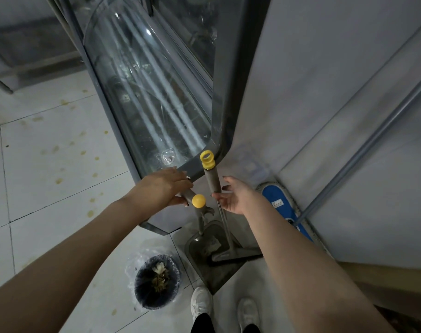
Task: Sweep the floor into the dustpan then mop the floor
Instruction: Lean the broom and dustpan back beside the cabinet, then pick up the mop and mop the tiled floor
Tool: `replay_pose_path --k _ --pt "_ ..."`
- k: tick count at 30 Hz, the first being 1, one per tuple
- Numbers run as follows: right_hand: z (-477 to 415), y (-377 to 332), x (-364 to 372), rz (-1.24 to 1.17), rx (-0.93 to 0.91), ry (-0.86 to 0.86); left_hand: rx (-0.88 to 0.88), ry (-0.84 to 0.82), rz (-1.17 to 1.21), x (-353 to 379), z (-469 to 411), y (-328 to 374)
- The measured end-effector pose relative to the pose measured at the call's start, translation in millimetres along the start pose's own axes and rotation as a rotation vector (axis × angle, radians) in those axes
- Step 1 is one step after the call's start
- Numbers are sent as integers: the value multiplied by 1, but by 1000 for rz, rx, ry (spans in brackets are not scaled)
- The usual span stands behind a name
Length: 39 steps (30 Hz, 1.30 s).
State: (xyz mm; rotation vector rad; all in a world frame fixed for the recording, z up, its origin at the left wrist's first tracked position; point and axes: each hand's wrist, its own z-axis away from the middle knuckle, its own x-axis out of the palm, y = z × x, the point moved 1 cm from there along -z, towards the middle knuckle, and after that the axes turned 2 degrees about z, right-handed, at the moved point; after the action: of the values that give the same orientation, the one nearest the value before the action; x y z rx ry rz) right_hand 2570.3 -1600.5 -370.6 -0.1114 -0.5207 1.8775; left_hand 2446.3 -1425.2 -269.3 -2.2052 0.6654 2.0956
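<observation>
Your left hand (163, 187) holds the dustpan handle (189, 195) by its yellow cap. Your right hand (237, 197) is open, just right of the broom handle (213, 180). The dustpan (195, 251) sits on the floor (60, 164) below your hands, the blue mop (276, 200) further right.

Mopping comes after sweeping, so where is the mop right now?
In the head view, the mop stands on the right against the grey wall, its blue head just beyond the right hand and right of the broom and dustpan.

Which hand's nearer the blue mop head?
Right. Right hand sits just left of the blue mop head, by the broom handle; left hand grips the dustpan handle, farther left.
</observation>
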Motion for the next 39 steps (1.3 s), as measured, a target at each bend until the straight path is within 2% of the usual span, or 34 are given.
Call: replay_pose_path --k 8,16,23,27,30,39 --pt "35 3 -10 6 -40 61 -63 -1 11 -16 5 9" --pt "117 -20 -35 9 -252 109 -418 189 455 -60 -12 61" --pt "194 -53 -85 -74 -457 166 -374 331 957 -107 -87 136" --pt "231 -69 -124 -130 -558 241 -330 403 1005 -119 -131 166" --pt "253 -80 -155 -176 -604 265 -362 462 1041 -118 -163 186" --pt "285 -119 -271 -208 -726 401 -411 448 1145 -82 -263 250"
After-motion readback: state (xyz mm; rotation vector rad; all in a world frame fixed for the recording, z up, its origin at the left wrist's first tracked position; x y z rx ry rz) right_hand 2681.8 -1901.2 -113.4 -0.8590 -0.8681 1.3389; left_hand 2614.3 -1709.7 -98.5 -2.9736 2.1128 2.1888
